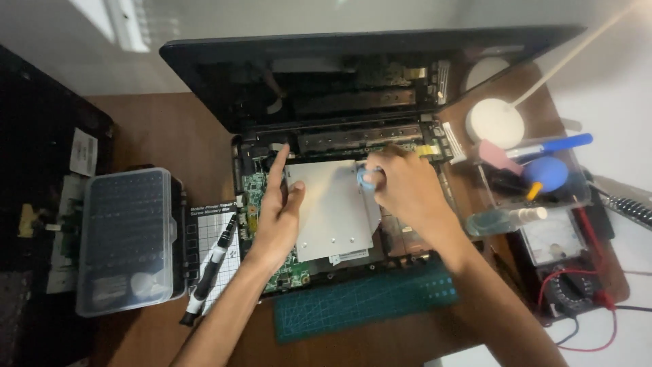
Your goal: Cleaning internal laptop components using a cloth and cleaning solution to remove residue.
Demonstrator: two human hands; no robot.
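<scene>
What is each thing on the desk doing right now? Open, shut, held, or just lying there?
Black laptop: opened up, insides bare.
Silver metal plate: lying flat inside the laptop.
Left hand: open, resting on the plate's left edge.
Right hand: closed on a small light-blue thing.
Clear plastic bit case: lid shut.
Black screwdriver: lying loose.

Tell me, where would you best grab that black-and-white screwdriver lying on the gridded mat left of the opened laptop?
Probably at the middle of the screwdriver, on its white barrel, coming straight down from above. It lies flat and slanted on the gridded mat, both long sides free, so fingers can pinch across its narrow width. The bit case crowds its left, and the left hand is close on the right.
</scene>
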